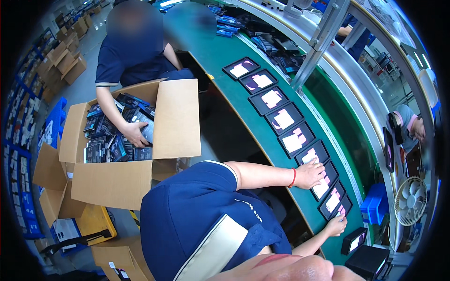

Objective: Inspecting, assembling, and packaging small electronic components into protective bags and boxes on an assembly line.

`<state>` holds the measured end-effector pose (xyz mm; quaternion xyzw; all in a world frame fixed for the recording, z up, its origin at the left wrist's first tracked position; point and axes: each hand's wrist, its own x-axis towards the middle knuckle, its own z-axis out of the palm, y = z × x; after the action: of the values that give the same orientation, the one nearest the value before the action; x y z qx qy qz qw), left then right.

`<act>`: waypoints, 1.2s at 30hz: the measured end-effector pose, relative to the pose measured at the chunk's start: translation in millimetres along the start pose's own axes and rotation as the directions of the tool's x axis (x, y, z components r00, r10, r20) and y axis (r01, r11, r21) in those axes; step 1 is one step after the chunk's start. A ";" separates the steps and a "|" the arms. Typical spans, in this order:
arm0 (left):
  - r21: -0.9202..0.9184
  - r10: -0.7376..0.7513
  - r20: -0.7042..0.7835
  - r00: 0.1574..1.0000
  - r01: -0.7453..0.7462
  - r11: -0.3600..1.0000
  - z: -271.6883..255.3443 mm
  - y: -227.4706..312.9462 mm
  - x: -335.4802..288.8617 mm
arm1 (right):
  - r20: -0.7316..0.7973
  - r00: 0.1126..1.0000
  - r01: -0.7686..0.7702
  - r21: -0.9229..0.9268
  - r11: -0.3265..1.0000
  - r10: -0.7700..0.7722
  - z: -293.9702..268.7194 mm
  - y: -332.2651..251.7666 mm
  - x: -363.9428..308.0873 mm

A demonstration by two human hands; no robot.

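Note:
Shallow black trays with white and pink flat pieces in them run in a row along the green worktable (225, 86). My left hand (308, 175), with a red cord at the wrist, lies over one of these trays (323, 186) near the middle right. Its fingers are stretched out over the white and pink piece. Lower down, my right hand (335, 226) has its fingers closed at the edge of the nearest tray (346, 204), beside a pink piece. The fingers partly hide that edge. Further up the row stand other trays (283, 119).
Black boxes (368, 262) and a blue bin (374, 203) stand at the table's near end, by a fan (410, 201). At left, a co-worker's hand (136, 134) reaches into a carton (177, 119) of dark packages. A metal post (318, 44) rises behind the trays.

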<state>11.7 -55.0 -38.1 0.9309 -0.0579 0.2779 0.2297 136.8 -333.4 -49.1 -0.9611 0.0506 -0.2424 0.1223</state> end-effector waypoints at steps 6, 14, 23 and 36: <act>0.117 0.023 -0.085 0.996 -0.013 0.993 -0.5 -2.5 -6.6 | 0.004 0.997 0.074 0.018 0.997 -0.074 -0.7 -12.1 2.0; -0.031 0.178 -0.420 0.890 -0.210 0.977 13.4 4.5 1.1 | 0.143 0.989 0.030 0.025 0.999 -0.033 44.8 54.1 28.2; 0.099 0.204 -0.310 0.929 -0.182 0.978 -16.1 -5.7 -4.8 | -0.016 0.994 0.111 0.048 0.993 -0.110 9.0 -9.4 7.0; -0.069 0.137 -0.323 0.936 -0.168 0.983 -15.9 5.2 -1.5 | -0.070 0.997 -0.013 0.206 0.978 0.028 -4.9 -0.9 -8.0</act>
<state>1.5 -52.3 -25.1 0.8549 -0.1056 0.4376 0.2580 127.5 -332.3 -48.4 -0.9333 0.0395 -0.2797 0.2217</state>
